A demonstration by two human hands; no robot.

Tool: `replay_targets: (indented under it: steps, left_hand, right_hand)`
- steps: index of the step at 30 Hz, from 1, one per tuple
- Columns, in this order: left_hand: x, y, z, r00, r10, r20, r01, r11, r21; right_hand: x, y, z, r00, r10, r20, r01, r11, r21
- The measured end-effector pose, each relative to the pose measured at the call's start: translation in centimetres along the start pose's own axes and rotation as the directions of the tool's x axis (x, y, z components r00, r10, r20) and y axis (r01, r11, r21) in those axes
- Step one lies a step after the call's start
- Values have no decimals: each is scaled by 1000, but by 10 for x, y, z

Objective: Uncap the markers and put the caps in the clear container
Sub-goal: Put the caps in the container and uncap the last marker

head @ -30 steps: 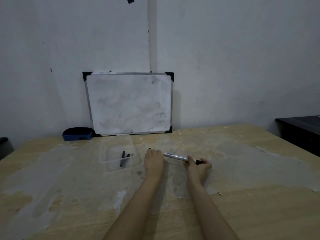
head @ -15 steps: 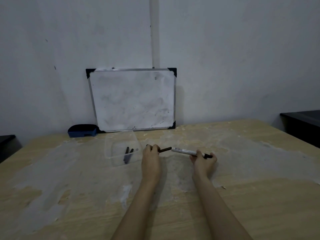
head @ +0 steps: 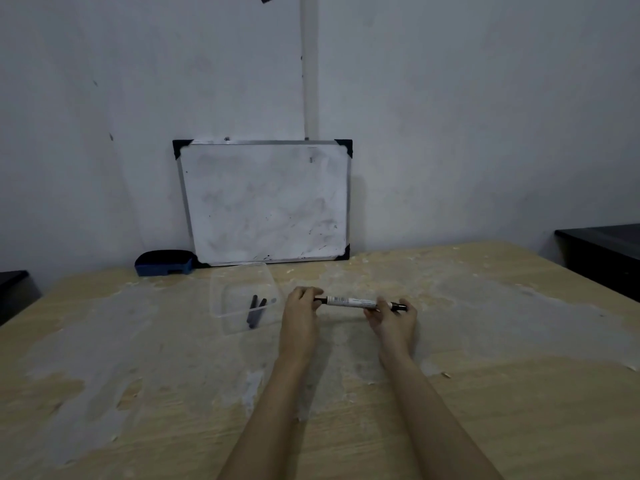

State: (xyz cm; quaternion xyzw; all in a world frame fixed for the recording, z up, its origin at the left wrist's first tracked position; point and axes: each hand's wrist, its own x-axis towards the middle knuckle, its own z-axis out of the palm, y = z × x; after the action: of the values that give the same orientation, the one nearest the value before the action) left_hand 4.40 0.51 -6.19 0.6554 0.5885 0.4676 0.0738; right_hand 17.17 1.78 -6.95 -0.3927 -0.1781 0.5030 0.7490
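A white-barrelled marker [head: 351,301] with black ends is held level just above the wooden table [head: 519,375], between both hands. My left hand [head: 300,317] pinches the black cap end [head: 320,299] at the marker's left. My right hand [head: 393,322] grips the barrel near its right end. The black piece touches the barrel; whether it is fully seated I cannot tell. The clear container [head: 239,271] sits on the table just left of my left hand. Two dark caps [head: 254,311] lie inside it.
A small whiteboard [head: 266,202] leans on the wall behind the container, with a blue eraser [head: 164,263] at its left foot. Dark furniture [head: 602,251] stands past the table's right edge, and another dark item [head: 14,292] past the left edge.
Half a second ago a gap showed between the black piece in my left hand and the marker barrel. Now the two meet again. Both hands stay in much the same place.
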Motion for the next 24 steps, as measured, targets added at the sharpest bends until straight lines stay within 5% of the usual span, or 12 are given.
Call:
replay_targets:
  steps: [6,11,15,19,24]
  left_hand:
    - [-9,13,-16,961,-147,-235,106,978,-179]
    - [-15,1,-38,946,-239,-218,195,959,-206]
    - [-21,-11,-48,973,-229,31,224,968,113]
    - [-20,-21,-52,899,-200,391,94,957,273]
    - [-18,-28,-52,898,-205,390,107,960,258]
  right_hand:
    - [3,5,-1,990,118,72,-132,961,245]
    - [9,3,-5,978,173,117,-202,925,322]
    - [11,4,-7,977,181,114,-208,929,306]
    - [9,5,-8,983,159,94,-181,935,306]
    - [4,4,-1,997,71,36,-74,993,89]
